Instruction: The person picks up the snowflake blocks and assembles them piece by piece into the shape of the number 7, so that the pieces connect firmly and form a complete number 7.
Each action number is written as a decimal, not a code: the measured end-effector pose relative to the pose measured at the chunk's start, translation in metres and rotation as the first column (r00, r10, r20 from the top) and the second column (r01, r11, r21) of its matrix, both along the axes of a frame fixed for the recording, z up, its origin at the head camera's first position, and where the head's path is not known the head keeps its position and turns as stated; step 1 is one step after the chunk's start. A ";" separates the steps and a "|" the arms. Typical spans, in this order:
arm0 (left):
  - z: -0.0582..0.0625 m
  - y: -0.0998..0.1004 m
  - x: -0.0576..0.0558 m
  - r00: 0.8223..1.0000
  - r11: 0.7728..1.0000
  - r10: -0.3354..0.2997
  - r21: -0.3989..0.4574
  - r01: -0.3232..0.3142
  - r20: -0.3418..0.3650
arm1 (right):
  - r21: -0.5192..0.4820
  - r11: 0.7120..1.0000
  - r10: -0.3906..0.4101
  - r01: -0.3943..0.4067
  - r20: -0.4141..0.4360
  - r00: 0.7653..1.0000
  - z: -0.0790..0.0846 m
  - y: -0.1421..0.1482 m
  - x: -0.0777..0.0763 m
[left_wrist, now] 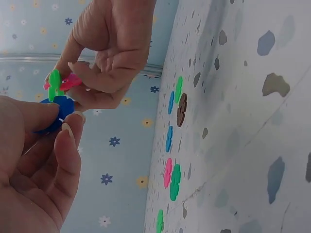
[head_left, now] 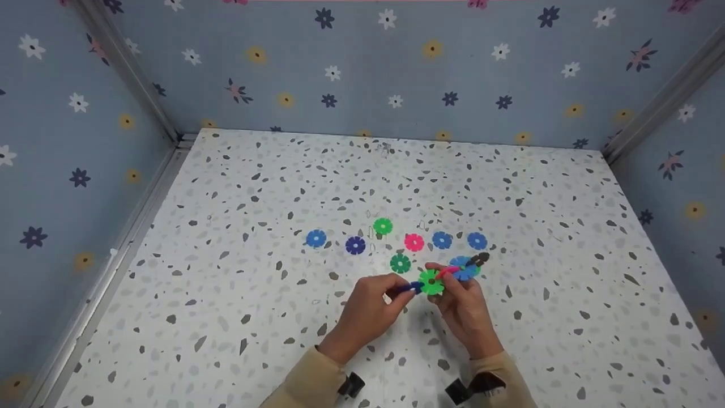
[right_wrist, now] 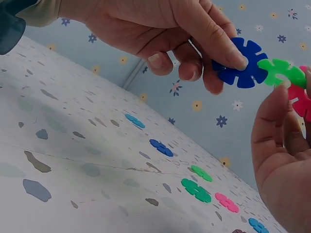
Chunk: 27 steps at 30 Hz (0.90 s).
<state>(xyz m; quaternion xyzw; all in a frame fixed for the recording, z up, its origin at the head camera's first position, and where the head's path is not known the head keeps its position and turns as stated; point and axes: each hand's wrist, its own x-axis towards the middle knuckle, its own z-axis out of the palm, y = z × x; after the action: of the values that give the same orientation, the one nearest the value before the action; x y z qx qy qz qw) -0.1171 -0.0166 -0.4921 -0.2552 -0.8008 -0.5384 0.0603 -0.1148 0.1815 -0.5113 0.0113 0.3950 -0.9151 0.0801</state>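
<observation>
Between its thumb and fingers, my left hand (head_left: 371,306) pinches a dark blue notched plastic disc (right_wrist: 241,63). My right hand (head_left: 467,309) holds a bright green notched disc (head_left: 431,282) with a pink one (right_wrist: 302,99) joined to it. The edges of the blue and green discs meet between the two hands, set at an angle to each other in the left wrist view. Just past the right fingers lie a blue disc (head_left: 463,268) and a brown disc (head_left: 480,259), which overlap the held pieces in the head view.
More discs lie beyond the hands on the speckled white table (head_left: 226,317): light blue (head_left: 316,238), dark blue (head_left: 355,245), green (head_left: 383,226), dark green (head_left: 400,263), pink (head_left: 414,242) and two blue ones (head_left: 442,240). Flower-patterned panels (head_left: 362,73) enclose the table's back and sides.
</observation>
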 end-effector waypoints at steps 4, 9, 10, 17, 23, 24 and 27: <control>-0.001 0.001 0.002 0.998 0.998 0.043 0.048 -0.045 0.036 | 0.001 1.000 -0.025 0.025 -0.006 1.000 0.002 -0.001 -0.001; -0.003 0.003 0.004 0.995 0.994 0.068 0.087 -0.074 0.071 | -0.008 0.999 -0.052 0.053 0.018 0.998 0.003 -0.001 -0.002; -0.004 0.003 0.004 0.995 0.992 0.072 0.096 -0.078 0.066 | -0.016 0.999 -0.051 0.051 0.022 0.998 0.003 -0.001 -0.002; -0.007 0.004 0.006 0.995 0.988 0.101 0.118 -0.102 0.021 | -0.052 0.999 -0.017 0.014 -0.054 0.998 0.000 -0.003 0.001; -0.010 0.007 0.008 0.993 0.984 0.116 0.132 -0.117 0.020 | -0.092 0.996 -0.007 0.007 -0.003 1.000 0.001 -0.004 0.003; -0.010 0.007 0.008 0.993 0.983 0.117 0.139 -0.119 0.024 | -0.098 0.995 -0.006 0.007 0.008 1.000 0.001 -0.004 0.003; -0.012 0.009 0.009 0.991 0.978 0.128 0.162 -0.130 0.023 | -0.110 0.994 0.004 0.000 0.030 1.000 0.002 -0.003 0.003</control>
<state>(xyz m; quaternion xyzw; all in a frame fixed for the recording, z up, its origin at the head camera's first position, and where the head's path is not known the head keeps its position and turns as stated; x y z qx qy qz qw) -0.1085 -0.0078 -0.5038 -0.1935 -0.7693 -0.5987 0.1107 -0.1122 0.1782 -0.5096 0.0204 0.3427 -0.9351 0.0877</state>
